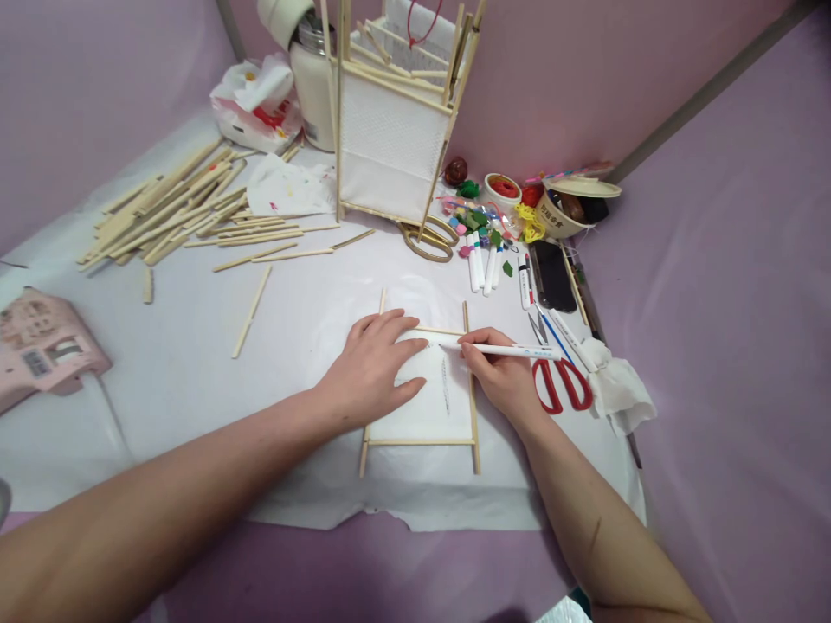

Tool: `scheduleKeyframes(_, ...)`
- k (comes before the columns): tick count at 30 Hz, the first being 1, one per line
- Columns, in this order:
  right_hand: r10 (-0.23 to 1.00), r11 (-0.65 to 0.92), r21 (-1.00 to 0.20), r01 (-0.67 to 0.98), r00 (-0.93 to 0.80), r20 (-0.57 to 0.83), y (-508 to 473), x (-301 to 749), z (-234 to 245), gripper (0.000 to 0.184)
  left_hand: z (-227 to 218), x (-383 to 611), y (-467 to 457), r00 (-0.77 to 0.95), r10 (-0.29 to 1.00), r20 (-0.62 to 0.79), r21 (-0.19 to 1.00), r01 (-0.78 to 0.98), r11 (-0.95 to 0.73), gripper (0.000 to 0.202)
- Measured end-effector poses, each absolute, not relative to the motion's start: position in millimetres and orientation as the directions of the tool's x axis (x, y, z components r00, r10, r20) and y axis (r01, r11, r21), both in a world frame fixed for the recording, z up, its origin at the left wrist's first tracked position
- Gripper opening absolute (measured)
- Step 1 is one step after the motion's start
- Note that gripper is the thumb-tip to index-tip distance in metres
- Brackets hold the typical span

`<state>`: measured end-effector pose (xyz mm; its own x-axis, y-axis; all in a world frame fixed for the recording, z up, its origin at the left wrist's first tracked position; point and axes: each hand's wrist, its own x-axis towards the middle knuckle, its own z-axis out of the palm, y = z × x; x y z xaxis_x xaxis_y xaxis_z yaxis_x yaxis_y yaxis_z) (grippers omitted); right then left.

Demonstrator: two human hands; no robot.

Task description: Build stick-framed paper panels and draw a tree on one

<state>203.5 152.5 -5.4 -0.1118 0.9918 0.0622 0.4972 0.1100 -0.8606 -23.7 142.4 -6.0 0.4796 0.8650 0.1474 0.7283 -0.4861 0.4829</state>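
Note:
A small frame of thin wooden sticks (421, 442) lies flat near the table's front, with a white sheet (415, 420) spanning it. Down the sheet's right half runs a column of small dark writing. My left hand (373, 363) rests on the sheet's left part, fingers spread. In my right hand (499, 368) is a slim white pen (512, 350), its tip at the upper part of the sheet. The pen lies at a low slant, pointing left. My right hand covers part of the frame's right stick.
A stick lantern with white panels (393, 143) stands behind, gold scissors (428, 238) at its foot. Wooden sticks (175, 203) are heaped left of it. Red-handled scissors (562, 385), a phone (551, 275) and markers (484, 264) lie to the right. A pink power strip (48, 350) sits far left.

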Motion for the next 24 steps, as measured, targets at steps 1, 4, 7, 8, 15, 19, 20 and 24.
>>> scheduleKeyframes(1,0.992,0.109,-0.862,0.495,-0.111,0.062,152.5,203.6,-5.8,0.012,-6.0,-23.8,142.3,0.480,0.865,0.145,0.481,0.730,-0.486,0.039)
scheduleKeyframes(4,0.992,0.106,-0.863,0.494,-0.108,0.061,152.5,203.9,-7.0,0.013,-5.9,-23.6,142.0,0.483,0.864,0.143,0.477,0.731,-0.487,0.039)
scheduleKeyframes(7,0.992,0.114,-0.861,0.496,-0.106,0.071,152.8,204.1,-7.5,0.013,-5.7,-23.4,141.7,0.481,0.864,0.148,0.477,0.731,-0.488,0.039)
scheduleKeyframes(8,0.992,0.119,-0.859,0.498,-0.105,0.076,153.0,204.1,-7.5,0.013,-5.6,-23.3,141.8,0.479,0.865,0.149,0.477,0.731,-0.487,0.039)
scheduleKeyframes(15,0.990,0.142,-0.847,0.513,-0.093,0.110,153.6,203.2,-5.5,0.012,-5.8,-22.9,142.5,0.480,0.865,0.146,0.477,0.732,-0.486,0.039)
scheduleKeyframes(19,0.990,0.142,-0.845,0.516,-0.091,0.111,153.0,203.4,-5.2,0.011,-6.6,-23.8,142.0,0.483,0.863,0.150,0.473,0.732,-0.491,0.040)
scheduleKeyframes(20,0.990,0.141,-0.845,0.516,-0.090,0.110,152.9,203.8,-5.3,0.011,-6.7,-24.0,141.9,0.484,0.862,0.150,0.471,0.732,-0.493,0.040)
scheduleKeyframes(24,0.991,0.131,-0.853,0.505,-0.084,0.103,152.2,205.0,-5.8,0.011,-6.7,-24.0,142.3,0.485,0.861,0.152,0.468,0.732,-0.495,0.040)
